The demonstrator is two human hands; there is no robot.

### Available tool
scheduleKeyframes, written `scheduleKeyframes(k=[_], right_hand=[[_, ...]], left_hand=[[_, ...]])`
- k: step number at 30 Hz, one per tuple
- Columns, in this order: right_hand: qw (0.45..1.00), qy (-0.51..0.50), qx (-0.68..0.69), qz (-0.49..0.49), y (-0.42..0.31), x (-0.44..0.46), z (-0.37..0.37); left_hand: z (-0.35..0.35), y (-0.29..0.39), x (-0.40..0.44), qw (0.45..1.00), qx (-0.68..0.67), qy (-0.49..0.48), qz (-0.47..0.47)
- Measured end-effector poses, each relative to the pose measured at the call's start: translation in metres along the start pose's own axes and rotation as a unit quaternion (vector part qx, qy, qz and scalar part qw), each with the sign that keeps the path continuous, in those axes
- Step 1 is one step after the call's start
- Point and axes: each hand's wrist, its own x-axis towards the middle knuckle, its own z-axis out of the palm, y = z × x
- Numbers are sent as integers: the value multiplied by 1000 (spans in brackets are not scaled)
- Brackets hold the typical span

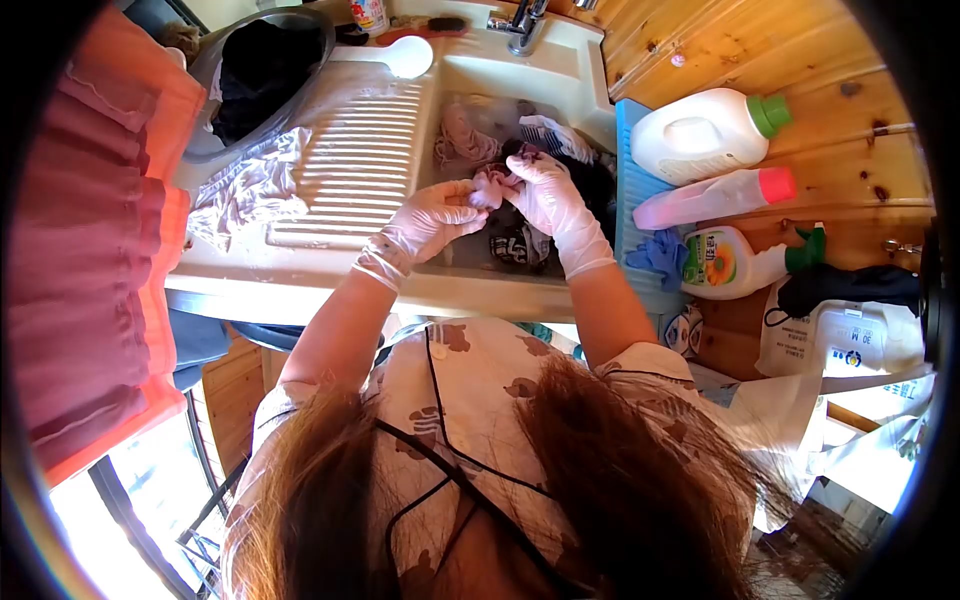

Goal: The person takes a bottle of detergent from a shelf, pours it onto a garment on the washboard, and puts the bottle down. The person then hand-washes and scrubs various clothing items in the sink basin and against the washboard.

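Both of my hands wear thin white gloves and meet over the sink basin (480, 78). My left hand (432, 217) pinches a small pale pink cloth (488, 188) at its left side. On the other side of that cloth, my right hand (548, 195) is closed on it too. Beneath them, wet laundry lies in the water: a pinkish garment (466, 135), a striped piece (552, 136) and dark clothes (597, 185). The ribbed washboard (350, 165) is left of the basin, with a wet light cloth (258, 190) at its left edge.
A grey tub (325, 60) of black clothes stands upper left, near a white scoop (408, 58). The faucet (525, 35) is behind the basin. On the right, a blue tray (630, 150) holds a white jug (700, 137), a pink-capped bottle (715, 197) and a spray bottle (730, 262).
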Motion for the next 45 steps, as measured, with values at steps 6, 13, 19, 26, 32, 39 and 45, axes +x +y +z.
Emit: scheduleKeyframes(k=[6,13,19,26,32,39,45], right_hand=[[982,74,-172,-2,23,-24,10],[994,-46,-43,95,55,-7,-20],[982,25,-170,80,53,-13,1],[726,139,-673,-26,69,-5,-35],[889,229,-379,119,67,32,-49],[998,-10,11,63,58,-1,-40],[943,23,-317,98,34,-14,-25]], left_hand=[[-23,-26,20,979,-91,182,18],[-35,-30,34,993,-83,78,4],[-17,-30,23,948,252,188,38],[-5,-22,19,937,201,278,65],[-10,-40,26,958,194,195,-85],[-26,-46,57,670,632,387,-48],[-30,-49,78,835,391,376,-90]])
